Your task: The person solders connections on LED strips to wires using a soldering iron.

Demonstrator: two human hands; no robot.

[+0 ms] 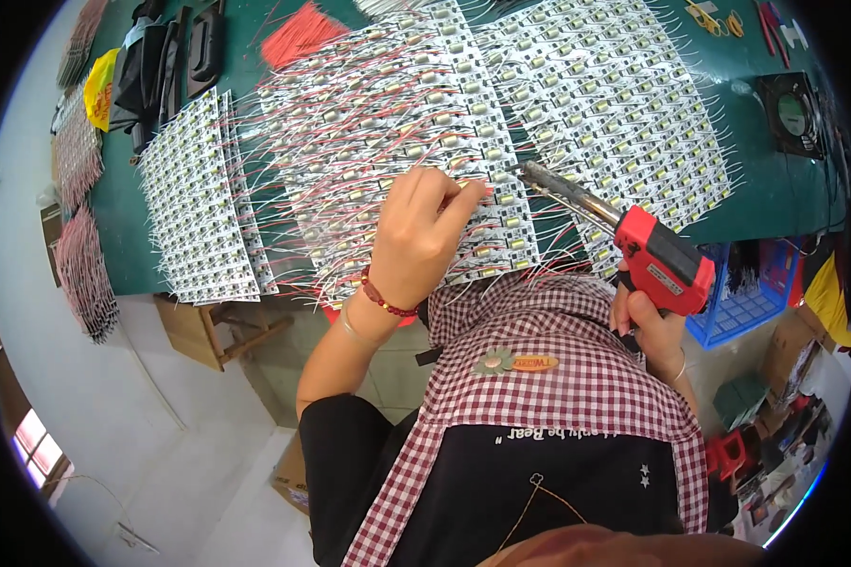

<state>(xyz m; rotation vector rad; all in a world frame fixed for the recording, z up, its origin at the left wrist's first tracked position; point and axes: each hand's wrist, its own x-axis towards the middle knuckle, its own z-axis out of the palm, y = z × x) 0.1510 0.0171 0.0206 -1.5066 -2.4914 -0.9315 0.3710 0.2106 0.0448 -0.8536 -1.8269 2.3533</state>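
A green table point(775, 194) spans the upper part of the view, crowded with sheets of small circuit boards, with a pale wall to the left and tiled floor below. On it lie a left sheet point(189, 194), a middle sheet point(373, 137) thick with red and white wires, and a right sheet point(624, 113). Behind the middle one sits a bundle of red wires point(301, 36); a yellow bag point(98, 90) lies toward the far left, and a black square device point(790, 115) stands near the right end.

The left hand point(414, 227) rests over the middle sheet, hiding some boards (and plenty of wire), its fingers curled together near the right-hand strip; whether they pinch a wire, I cannot tell. The right hand point(648, 321) grips a red-and-black soldering gun point(668, 260), whose body partly covers the fingers. Its barrel crosses the right sheet's lower left corner, the tip near the left fingertips. Below the table edge are a blue crate point(742, 319) and a wooden stool point(194, 333).
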